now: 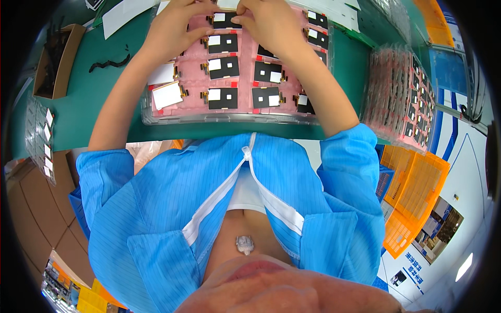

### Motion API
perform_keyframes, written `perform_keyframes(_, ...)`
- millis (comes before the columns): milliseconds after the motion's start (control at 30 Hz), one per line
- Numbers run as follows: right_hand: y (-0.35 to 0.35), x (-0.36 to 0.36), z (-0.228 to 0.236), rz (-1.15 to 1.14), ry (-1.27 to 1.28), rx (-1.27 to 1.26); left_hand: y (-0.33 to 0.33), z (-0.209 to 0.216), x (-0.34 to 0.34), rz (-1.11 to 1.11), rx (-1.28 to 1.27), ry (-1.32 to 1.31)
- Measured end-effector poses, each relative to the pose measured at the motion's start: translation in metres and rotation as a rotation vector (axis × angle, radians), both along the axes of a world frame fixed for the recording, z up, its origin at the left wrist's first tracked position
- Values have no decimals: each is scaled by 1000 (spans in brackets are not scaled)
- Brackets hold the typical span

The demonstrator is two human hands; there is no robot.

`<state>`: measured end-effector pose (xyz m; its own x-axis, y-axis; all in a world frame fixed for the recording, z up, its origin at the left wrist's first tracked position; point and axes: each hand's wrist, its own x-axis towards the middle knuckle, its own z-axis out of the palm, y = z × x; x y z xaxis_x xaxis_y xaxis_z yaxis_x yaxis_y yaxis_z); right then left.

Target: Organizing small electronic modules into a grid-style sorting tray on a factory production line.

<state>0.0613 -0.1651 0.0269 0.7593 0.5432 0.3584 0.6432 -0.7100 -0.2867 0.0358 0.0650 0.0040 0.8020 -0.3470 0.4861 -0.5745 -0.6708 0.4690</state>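
Observation:
A pink tray (195, 99) with a clear plastic rim lies before me, holding rows of flat black parts with white squares and small connector tabs. My left hand (177, 31) reaches over its far left side. The thumb points right and stands apart from the fingers, beside a black part (225, 21) in the far row. At that part's right edge is my right hand (269, 26), thumb and forefinger bent close together; what lies between them cannot be made out. Two white-faced parts (167, 96) sit in the left column, the nearest one tilted. My forearms cover some parts.
A stack of clear trays (396, 99) with similar parts stands at the right table edge. On the left are an open cardboard box (70, 57) of black strips, a loose black strip (109, 64) and more clear trays (36, 130). Orange crates (415, 182) stand beyond my right arm.

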Motion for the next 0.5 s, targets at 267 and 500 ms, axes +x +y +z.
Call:
perform_keyframes(267,5,21,6,46,-3,-101,10,0,6,-83,18,156)
perform_keyframes(500,73,115,-5,29,81,-111,66,8,80,6,-97,167)
